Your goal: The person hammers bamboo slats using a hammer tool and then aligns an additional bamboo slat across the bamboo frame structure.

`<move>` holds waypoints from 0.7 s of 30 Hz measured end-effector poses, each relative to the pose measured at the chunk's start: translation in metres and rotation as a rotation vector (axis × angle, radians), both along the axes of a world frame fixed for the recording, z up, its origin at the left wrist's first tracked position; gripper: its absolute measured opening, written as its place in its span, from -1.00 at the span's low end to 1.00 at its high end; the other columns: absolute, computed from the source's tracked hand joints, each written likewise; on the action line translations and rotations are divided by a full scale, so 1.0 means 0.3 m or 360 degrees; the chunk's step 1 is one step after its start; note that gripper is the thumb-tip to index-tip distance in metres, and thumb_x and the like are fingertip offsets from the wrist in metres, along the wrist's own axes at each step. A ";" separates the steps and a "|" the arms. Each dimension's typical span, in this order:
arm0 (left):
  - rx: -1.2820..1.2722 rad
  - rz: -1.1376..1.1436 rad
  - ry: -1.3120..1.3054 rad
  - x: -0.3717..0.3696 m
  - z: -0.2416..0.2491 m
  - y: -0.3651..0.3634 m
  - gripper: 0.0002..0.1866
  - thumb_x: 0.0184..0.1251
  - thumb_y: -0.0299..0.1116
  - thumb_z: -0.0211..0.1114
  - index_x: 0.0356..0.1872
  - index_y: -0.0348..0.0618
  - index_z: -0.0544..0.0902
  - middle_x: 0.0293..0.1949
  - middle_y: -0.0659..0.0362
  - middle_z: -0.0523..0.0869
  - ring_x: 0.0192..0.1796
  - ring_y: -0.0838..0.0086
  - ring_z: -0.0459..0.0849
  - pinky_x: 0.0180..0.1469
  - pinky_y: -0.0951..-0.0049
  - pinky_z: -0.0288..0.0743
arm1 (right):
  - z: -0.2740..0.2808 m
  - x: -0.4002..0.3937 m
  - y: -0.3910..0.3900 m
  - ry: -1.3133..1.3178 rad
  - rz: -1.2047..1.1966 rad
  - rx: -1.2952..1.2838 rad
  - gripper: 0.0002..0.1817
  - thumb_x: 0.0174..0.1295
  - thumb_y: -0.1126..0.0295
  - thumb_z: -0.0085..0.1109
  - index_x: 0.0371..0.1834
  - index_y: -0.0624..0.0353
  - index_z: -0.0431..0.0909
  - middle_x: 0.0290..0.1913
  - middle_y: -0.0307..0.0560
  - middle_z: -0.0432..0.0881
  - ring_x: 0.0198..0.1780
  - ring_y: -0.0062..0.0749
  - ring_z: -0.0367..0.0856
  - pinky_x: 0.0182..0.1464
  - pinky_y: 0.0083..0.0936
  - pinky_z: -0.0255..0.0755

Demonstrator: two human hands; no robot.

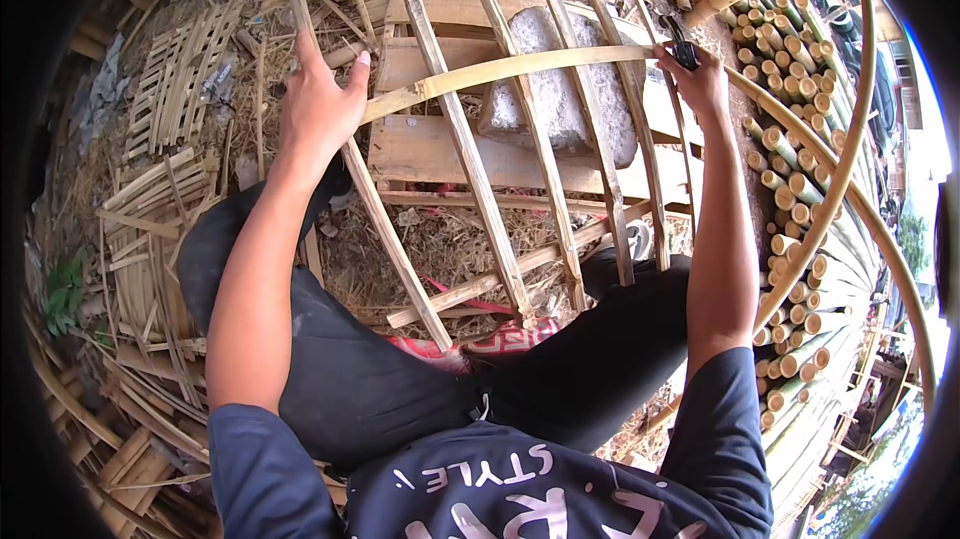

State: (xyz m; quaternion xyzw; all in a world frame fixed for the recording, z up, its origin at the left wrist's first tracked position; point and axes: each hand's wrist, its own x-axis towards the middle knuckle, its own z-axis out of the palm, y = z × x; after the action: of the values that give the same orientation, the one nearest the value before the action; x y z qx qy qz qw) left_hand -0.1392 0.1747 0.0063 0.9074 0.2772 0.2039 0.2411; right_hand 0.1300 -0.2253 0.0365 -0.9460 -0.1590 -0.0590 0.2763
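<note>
A long, thin bamboo strip bows across several narrow bamboo slats, passing over some and under others. My left hand is closed at the strip's left end, where it meets the leftmost slat; index finger and thumb stick out. At the right side of the frame of slats, my right hand is closed around the strip, with a small black tool also in it. What kind of tool this is I cannot make out. Beyond that hand the strip curves far out to the right.
A pale stone block rests on wooden boards beneath the slats. Cut bamboo poles are stacked at the right. Woven lattice panels and loose strips lie at the left. A red printed sack lies between my legs.
</note>
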 end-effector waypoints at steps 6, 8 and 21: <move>-0.0064 0.0025 0.0070 0.013 0.022 -0.017 -0.10 0.41 -0.01 0.23 0.52 -0.39 0.00 -0.08 -0.47 0.67 -0.03 -0.31 0.71 0.09 -0.06 0.62 | -0.001 -0.004 -0.002 -0.0001 -0.0004 0.0102 -0.58 0.12 -0.03 0.51 -0.14 0.04 0.81 -0.42 -0.24 0.80 -0.38 -0.61 0.73 -0.25 -0.54 0.60; -0.0052 0.0007 0.0050 0.020 0.016 -0.019 -0.10 0.42 -0.01 0.22 0.51 -0.41 -0.01 -0.08 -0.46 0.68 -0.03 -0.30 0.71 0.08 -0.05 0.63 | 0.009 -0.015 -0.007 -0.0017 -0.0042 0.0073 -0.59 0.12 -0.03 0.50 -0.15 0.04 0.80 -0.43 -0.24 0.80 -0.39 -0.61 0.73 -0.25 -0.54 0.59; -0.0378 0.0026 0.0081 0.042 0.033 -0.040 -0.04 0.40 0.04 0.24 0.51 -0.44 -0.05 0.17 -0.56 0.52 0.20 -0.33 0.60 0.34 -0.01 0.47 | 0.000 -0.014 -0.032 -0.0180 -0.0016 -0.0020 -0.59 0.19 -0.10 0.42 -0.17 0.00 0.80 -0.44 -0.30 0.79 -0.38 -0.63 0.72 -0.22 -0.53 0.54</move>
State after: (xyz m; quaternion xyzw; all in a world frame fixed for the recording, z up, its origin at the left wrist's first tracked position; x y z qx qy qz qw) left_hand -0.1265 0.1625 0.0162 0.8751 0.3128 0.1485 0.3381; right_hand 0.1259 -0.2350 0.0365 -0.9436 -0.1701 -0.1126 0.2607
